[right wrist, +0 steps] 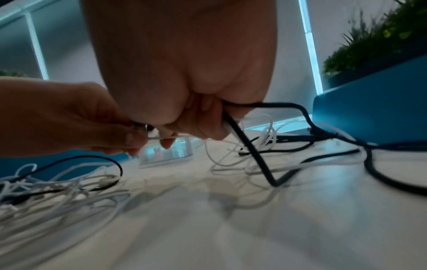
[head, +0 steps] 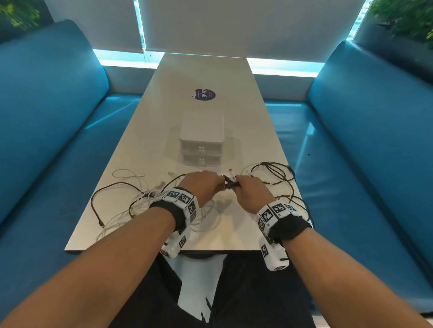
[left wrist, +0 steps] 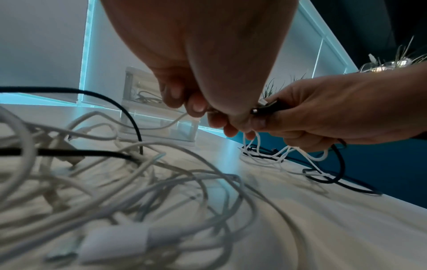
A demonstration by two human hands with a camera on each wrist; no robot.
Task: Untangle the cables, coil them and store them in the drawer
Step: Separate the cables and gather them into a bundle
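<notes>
Both hands meet above the near middle of the table, in front of the white drawer unit. My left hand pinches a white cable that runs down into the tangle of white and black cables on the left. My right hand grips a bunch of black and white cable ends. From the right hand a black cable and thin white strands drop to a looser heap of black cables on the right. The left hand nearly touches the right hand.
The drawer unit has two shut drawers and shows cables through its clear side. A round dark sticker lies further up the white table. Blue benches flank both sides, with plants behind.
</notes>
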